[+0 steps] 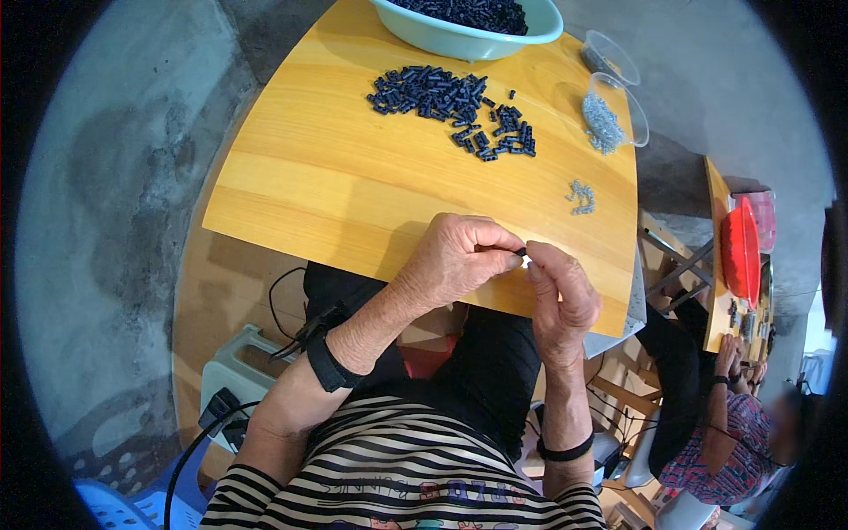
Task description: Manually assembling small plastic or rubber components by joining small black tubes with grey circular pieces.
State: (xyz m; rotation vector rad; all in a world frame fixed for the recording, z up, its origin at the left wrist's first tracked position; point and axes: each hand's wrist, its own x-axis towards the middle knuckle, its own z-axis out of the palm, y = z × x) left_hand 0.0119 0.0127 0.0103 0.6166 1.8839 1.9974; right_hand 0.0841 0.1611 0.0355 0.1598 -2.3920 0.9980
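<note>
**Two hands meet on one small dark piece at the worktop's near edge**

The left hand [459,256] lies knuckles-up on the smooth, yellow wooden worktop [336,177], its fingers curled together and its thumb and forefinger closed on a tiny dark piece [521,253]. The piece is short and stubby, hard-looking like plastic; its long axis seems to run roughly left to right, from one hand toward the other, though it is too small to be sure. The right hand [558,296] comes up from below, fingertips pinched at the same piece, so both hands are together, clamped on it from opposite ends just above the worktop's near edge. Something small and pale shows at the right fingertips; what it is cannot be told.

Each wrist wears a black band, and the sleeves are black-and-white striped cloth.

Beyond the hands, well apart from them, a loose pile of dark pieces [450,102] of the same kind sprawls over the wood, small cylinders lying every which way. Past that pile stands a pale green plastic basin [477,37] holding more of them. Ahead of the right hand, near it, sits a small cluster of grey metal bits [580,196]. Farther off, a clear plastic cup [632,110] lies tipped, with more grey bits at its mouth.

Far to the right of the hands another person [724,424] sits at a second worktop.
</note>
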